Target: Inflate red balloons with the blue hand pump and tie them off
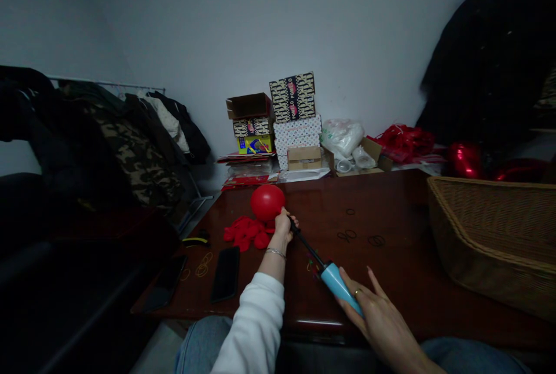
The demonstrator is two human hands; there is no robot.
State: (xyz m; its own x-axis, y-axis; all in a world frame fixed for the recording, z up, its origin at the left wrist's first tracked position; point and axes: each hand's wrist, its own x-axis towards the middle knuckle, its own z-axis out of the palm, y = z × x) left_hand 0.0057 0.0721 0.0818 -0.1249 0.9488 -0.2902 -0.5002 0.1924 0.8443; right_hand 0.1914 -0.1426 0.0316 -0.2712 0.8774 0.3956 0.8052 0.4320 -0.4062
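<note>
My left hand [284, 226] is closed around the neck of a partly inflated red balloon [266, 200] where it meets the black nozzle end of a hand balloon pump [339, 286]. The pump's light blue body rests in my right hand [377, 315], thumb on one side and fingers on the other, the index finger partly stretched out. A dark rod shows between the blue body and my left hand. Beside the balloon lies a pile of limp red balloons [244, 231] on the table.
On the brown table [369, 200] lie a phone [225, 274], yellow rubber bands [203, 264], dark bands [346, 236] and a black-and-yellow tool [196, 241]. A wicker basket [452, 235] stands at right. Stacked boxes [297, 131] line the back; clothes [130, 148] hang at left.
</note>
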